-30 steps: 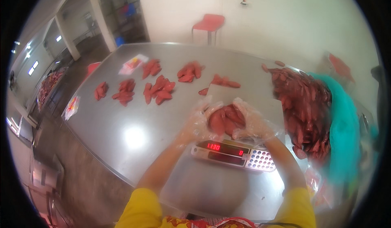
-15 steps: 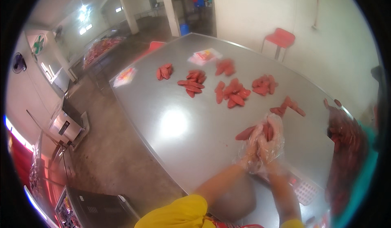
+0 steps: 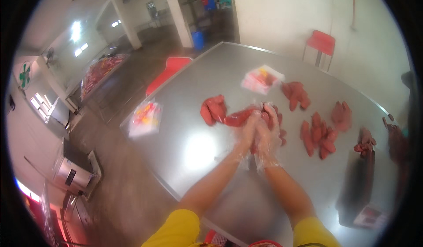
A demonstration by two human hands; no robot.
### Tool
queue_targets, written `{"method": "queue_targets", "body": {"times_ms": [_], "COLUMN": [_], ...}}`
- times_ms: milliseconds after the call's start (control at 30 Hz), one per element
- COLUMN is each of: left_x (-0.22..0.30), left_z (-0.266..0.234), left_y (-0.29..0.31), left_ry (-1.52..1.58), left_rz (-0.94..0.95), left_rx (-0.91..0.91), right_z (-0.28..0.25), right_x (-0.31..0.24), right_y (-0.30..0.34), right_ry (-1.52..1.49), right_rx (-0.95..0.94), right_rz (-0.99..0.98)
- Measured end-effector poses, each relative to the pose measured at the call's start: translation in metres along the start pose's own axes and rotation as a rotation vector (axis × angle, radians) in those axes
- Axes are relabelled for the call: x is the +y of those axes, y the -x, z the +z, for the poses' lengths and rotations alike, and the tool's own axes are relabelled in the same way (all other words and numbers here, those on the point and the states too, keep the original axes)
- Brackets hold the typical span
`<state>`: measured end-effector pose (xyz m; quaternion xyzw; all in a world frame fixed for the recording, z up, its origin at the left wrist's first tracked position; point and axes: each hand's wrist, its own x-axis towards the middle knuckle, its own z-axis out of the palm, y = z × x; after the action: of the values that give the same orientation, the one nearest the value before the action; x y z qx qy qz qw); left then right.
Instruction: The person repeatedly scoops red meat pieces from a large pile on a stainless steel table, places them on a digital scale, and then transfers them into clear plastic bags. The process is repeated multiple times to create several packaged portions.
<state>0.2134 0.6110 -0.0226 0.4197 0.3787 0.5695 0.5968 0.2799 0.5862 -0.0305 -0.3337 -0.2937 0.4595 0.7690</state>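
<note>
Both my hands wear clear plastic gloves and are cupped together over the middle of the metal table (image 3: 198, 176). My left hand (image 3: 247, 131) and my right hand (image 3: 265, 134) are closed round red sausages (image 3: 240, 118), one of which sticks out to the left. More sausages show just right of my fingers, and I cannot tell which are held and which lie on the table. A small sausage pile (image 3: 213, 109) lies just to the left. Other piles (image 3: 318, 134) lie to the right, with one (image 3: 296, 95) farther back.
Stacks of printed plastic packs lie at the back (image 3: 263, 78) and left edge (image 3: 145, 118). A weighing scale (image 3: 370, 215) stands at the right, near a bigger sausage heap (image 3: 398, 143). Red stools (image 3: 321, 42) stand beyond the table. A steel machine (image 3: 75, 172) is on the left floor.
My hands have moved forward and left, from beside the scale to the piles farther up the table, carrying sausages. The view has shifted, so the piles and scale appear farther right.
</note>
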Motion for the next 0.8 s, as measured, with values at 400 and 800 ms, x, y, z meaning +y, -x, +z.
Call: {"method": "queue_targets", "body": {"times_ms": [400, 800], "left_x": [-0.012, 0.057], "left_z": [-0.169, -0.269], "left_y": [-0.380, -0.456], "left_ry": [-0.259, -1.360], "left_rz": [0.204, 0.404], "left_rx": [-0.135, -0.473], "right_z": [0.119, 0.085], "right_x": [0.252, 0.150], "right_y": [-0.302, -0.337], "right_ry": [0.342, 1.503], "right_rx": [-0.005, -0.521], "right_rz": [-0.063, -0.392]}}
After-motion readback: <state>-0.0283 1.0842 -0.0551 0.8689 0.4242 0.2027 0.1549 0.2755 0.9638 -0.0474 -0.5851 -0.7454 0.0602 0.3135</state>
